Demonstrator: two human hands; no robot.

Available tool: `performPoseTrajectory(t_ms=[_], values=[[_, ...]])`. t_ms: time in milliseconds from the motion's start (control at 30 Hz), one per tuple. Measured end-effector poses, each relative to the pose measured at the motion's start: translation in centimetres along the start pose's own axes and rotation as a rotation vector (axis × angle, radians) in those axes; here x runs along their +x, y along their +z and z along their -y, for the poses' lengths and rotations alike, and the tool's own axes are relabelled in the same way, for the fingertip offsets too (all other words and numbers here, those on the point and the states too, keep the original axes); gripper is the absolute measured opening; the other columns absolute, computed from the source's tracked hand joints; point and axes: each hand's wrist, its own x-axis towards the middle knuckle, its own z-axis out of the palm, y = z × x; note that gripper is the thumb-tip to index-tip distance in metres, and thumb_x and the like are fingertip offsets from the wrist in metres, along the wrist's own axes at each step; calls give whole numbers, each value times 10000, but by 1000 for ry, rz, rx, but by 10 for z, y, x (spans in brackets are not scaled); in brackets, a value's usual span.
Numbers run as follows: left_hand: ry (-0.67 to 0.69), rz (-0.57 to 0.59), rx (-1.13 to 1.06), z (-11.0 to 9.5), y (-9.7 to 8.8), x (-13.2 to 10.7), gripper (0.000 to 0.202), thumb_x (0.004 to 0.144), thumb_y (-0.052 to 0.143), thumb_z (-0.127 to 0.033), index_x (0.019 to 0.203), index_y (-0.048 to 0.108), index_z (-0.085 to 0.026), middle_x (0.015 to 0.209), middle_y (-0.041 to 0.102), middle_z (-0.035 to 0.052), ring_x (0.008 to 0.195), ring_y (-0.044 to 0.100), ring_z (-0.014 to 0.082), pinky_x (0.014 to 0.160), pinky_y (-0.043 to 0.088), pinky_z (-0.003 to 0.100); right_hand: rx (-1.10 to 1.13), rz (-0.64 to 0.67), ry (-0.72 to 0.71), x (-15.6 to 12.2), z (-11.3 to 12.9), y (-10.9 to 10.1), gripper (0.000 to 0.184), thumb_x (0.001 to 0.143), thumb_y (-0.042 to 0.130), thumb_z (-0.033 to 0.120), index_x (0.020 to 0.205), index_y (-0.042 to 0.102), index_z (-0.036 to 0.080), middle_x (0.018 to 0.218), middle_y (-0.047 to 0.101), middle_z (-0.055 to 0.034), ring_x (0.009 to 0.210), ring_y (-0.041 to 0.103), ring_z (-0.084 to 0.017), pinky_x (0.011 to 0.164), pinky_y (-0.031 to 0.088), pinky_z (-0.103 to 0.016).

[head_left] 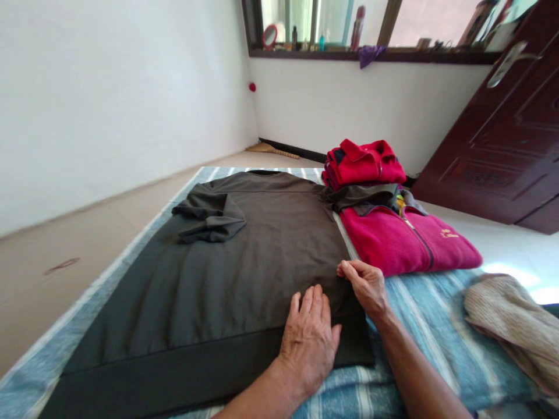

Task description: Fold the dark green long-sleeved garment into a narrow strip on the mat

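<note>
A dark grey long-sleeved shirt [262,256] lies spread on the bed, its collar at the far end and its hem towards me. Its left sleeve is folded in over the body, while the right sleeve reaches across onto the folded clothes. My left hand [311,331] rests flat on the shirt near the hem, fingers stretched out. At the shirt's right side edge, my right hand [365,286] pinches the cloth between thumb and fingers. Just beyond that hand is a folded magenta zip jacket [414,238].
A stack of folded red clothes [364,163] sits behind the magenta jacket. A beige knitted garment [510,314] lies at the right on the blue striped bedsheet [419,314]. Bottles and a mirror line the windowsill [314,53]; a dark red door [493,128] stands at the right.
</note>
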Motion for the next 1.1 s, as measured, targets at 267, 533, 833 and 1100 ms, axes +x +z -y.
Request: performPoseTrajectory(t_ms=[267,533,833,1100], values=[[15,-22,-16,-2,-4,-2,403,923,452,-332,1198,597,-76,1267,582,162,1154,518,295,1035,360,478,0,20,13,1,-5,-1,358,790,614,513,745,729,177,719,697,-52,692,626,-205,647,473,-303],[-12,-72,12,-2,0,0,427,896,499,-362,1209,585,-85,1293,563,162,1183,504,296,1017,383,483,-30,23,0,1,-3,-1,364,794,608,511,742,731,172,726,705,-54,699,626,-199,656,467,-289],[12,-121,40,-2,2,-2,414,898,496,-355,1187,596,-75,1262,584,166,1174,517,291,1031,374,472,-52,17,-14,0,-2,-1,364,796,599,512,727,723,177,712,697,-48,688,623,-193,648,461,-280],[-13,-63,28,-3,0,-2,435,893,504,-370,1202,588,-75,1281,564,175,1160,514,304,1026,380,482,-34,30,2,1,-4,-1,357,800,604,504,740,722,172,734,695,-56,704,618,-197,651,462,-286]])
